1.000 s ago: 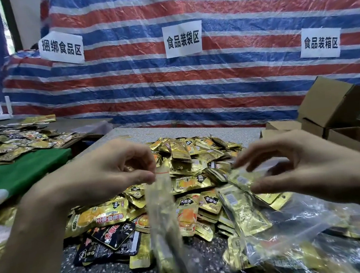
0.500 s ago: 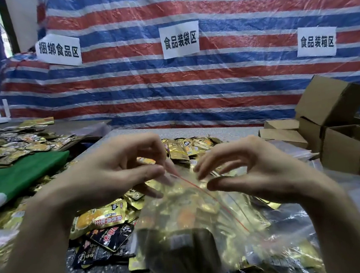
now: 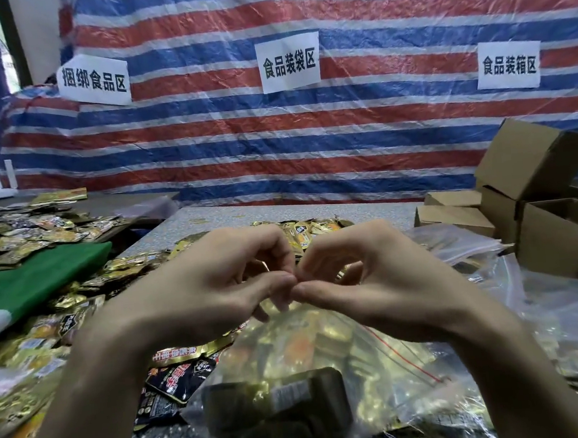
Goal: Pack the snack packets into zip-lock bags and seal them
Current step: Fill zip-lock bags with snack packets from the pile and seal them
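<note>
Centre frame: left hand (image 3: 214,296) and right hand (image 3: 378,286), thumb against forefinger, both pinch top edge of filled zip-lock bag (image 3: 295,370), fingertips touching. Loose snack packets (image 3: 186,377) lower left.

Filled zip-lock bag (image 3: 295,377) before packet pile (image 3: 79,327); boxes (image 3: 545,222) right, tarp (image 3: 343,136) behind.

White paper signs on the striped tarp (image 3: 383,8): left sign (image 3: 93,80) 捆绑食品区, middle sign (image 3: 288,62) 食品装袋区, right sign (image 3: 508,65) 食品装箱区

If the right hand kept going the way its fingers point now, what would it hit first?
The left hand: the right hand points leftward, and their fingertips seem to meet at the mouth of the clear zip-lock bag.
</note>
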The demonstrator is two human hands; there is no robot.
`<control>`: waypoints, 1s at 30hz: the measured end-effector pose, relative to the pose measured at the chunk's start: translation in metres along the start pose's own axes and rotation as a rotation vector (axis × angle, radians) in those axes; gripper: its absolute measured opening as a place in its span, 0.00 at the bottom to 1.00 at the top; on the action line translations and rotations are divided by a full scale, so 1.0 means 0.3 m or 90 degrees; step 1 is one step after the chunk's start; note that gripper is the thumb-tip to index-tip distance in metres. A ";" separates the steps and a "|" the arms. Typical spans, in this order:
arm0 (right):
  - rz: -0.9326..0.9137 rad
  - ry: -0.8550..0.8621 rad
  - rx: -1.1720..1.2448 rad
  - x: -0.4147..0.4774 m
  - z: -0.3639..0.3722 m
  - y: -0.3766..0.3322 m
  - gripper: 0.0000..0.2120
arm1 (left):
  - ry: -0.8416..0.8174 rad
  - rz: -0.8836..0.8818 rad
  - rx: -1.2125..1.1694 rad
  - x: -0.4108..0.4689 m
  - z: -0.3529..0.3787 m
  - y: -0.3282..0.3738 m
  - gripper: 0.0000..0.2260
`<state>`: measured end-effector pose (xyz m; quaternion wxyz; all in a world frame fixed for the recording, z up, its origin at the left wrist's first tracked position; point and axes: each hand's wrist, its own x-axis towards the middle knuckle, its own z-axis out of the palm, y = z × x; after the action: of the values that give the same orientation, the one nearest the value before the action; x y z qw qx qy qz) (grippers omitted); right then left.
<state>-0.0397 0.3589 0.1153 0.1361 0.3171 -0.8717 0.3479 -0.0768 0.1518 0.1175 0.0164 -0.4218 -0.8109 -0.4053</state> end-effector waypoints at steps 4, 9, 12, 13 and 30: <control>-0.004 -0.018 -0.014 0.003 0.001 -0.008 0.03 | -0.024 0.019 0.037 -0.004 -0.012 -0.006 0.02; 0.002 -0.050 -0.046 0.002 0.003 -0.009 0.03 | -0.067 -0.011 0.051 -0.010 -0.026 -0.023 0.07; 0.011 -0.058 -0.063 0.001 0.003 -0.012 0.03 | -0.085 -0.018 0.065 -0.007 -0.021 -0.022 0.10; 0.014 -0.050 -0.061 0.001 0.002 -0.012 0.03 | -0.085 -0.015 0.062 -0.005 -0.019 -0.019 0.11; -0.004 0.019 -0.022 -0.001 0.009 -0.041 0.05 | -0.063 0.016 -0.023 -0.022 -0.049 -0.011 0.10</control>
<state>-0.0317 0.3502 0.1197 0.1558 0.3121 -0.8745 0.3370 -0.0793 0.1365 0.1228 -0.0262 -0.4515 -0.7979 -0.3985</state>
